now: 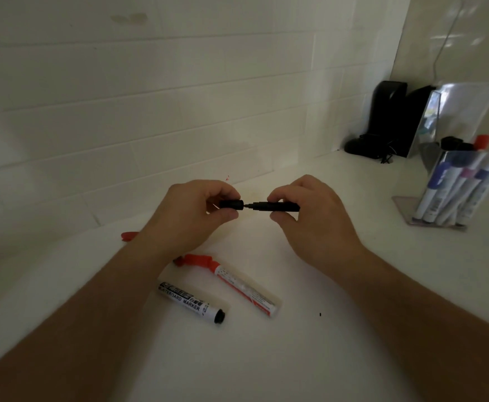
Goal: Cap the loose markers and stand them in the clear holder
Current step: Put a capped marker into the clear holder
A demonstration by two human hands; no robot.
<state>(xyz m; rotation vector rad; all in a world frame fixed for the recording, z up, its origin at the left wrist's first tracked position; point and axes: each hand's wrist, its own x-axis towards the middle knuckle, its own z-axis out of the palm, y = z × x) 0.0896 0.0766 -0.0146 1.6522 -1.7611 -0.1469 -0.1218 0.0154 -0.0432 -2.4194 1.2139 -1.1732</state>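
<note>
My left hand [197, 210] pinches a black cap [231, 204], its mouth facing right. My right hand [310, 213] grips a black marker [278, 206] with the tip pointing left, just short of the cap. Both are held above the white counter. Below my left wrist lies a red marker [237, 281] with its red end toward the wrist. Next to it lies a black whiteboard marker [191, 301], partly under my forearm. A red cap [129, 236] peeks out left of my left wrist. The clear holder [458, 187] stands at the right with several capped markers in it.
A white tiled wall runs along the back of the counter [324, 343]. In the right corner stand a black object [382, 123] with a cable and a clear plastic sign stand [463, 111] behind the holder.
</note>
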